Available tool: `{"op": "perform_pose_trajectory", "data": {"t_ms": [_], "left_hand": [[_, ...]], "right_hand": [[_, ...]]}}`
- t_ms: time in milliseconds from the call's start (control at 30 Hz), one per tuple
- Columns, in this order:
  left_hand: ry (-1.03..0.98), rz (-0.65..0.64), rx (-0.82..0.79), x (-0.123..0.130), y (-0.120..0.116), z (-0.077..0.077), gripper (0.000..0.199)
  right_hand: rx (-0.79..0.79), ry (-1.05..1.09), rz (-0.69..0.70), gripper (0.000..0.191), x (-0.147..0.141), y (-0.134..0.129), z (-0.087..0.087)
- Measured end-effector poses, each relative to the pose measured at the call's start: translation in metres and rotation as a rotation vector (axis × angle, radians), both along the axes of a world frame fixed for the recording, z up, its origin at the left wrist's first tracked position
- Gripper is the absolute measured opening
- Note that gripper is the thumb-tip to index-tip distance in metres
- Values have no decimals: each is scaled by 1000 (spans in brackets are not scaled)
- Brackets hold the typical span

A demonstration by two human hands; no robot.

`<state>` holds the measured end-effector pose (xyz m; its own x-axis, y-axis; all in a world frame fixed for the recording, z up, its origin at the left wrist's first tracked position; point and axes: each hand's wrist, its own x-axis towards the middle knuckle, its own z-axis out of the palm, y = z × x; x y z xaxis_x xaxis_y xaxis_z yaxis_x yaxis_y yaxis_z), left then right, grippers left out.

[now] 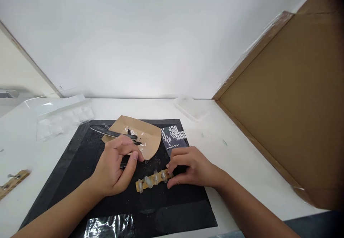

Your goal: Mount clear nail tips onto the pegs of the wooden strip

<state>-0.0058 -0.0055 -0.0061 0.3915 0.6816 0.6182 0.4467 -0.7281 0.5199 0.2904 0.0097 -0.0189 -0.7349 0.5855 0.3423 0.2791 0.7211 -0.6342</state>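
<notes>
A short wooden strip [144, 186] lies on the black mat [150, 213], bearing several clear, curved pieces that look like false nail tips [148, 181]. My right hand [188, 168] closes its thumb and fingers around the strip's right end, covering part of it. Up and left of the strip, my left hand [120, 166] hovers with thumb and index fingertips drawn together; whether anything is between them cannot be seen. Just beyond it, a brown paper piece [153, 137] carries small white bits and a dark, long nail-file-like tool [107, 132].
Rows of small white pieces [176, 133] sit on a dark card at the mat's upper right. Clear plastic trays [64, 118] stand at back left. Another wooden strip [16, 180] lies far left. A cardboard panel [290, 98] bounds the right side.
</notes>
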Motion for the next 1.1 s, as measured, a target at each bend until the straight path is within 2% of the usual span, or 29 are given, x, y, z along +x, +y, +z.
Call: {"op": "perform_pose_trajectory", "data": {"t_ms": [233, 433, 567, 700, 900, 1100], "left_hand": [[43, 28, 18, 1, 0, 2, 19], [41, 19, 29, 4, -2, 6, 18], [62, 28, 0, 4, -3, 8, 18], [82, 41, -26, 4, -3, 8, 19], [93, 54, -95, 4, -2, 7, 16], [238, 29, 73, 1, 5, 3, 9]], "right_hand": [[215, -5, -39, 34, 4, -8, -11], [430, -90, -101, 29, 3, -21, -12], [463, -113, -124, 26, 2, -28, -11], [485, -115, -141, 31, 1, -29, -11], [462, -84, -140, 30, 3, -26, -17], [443, -52, -114, 24, 7, -25, -20]]}}
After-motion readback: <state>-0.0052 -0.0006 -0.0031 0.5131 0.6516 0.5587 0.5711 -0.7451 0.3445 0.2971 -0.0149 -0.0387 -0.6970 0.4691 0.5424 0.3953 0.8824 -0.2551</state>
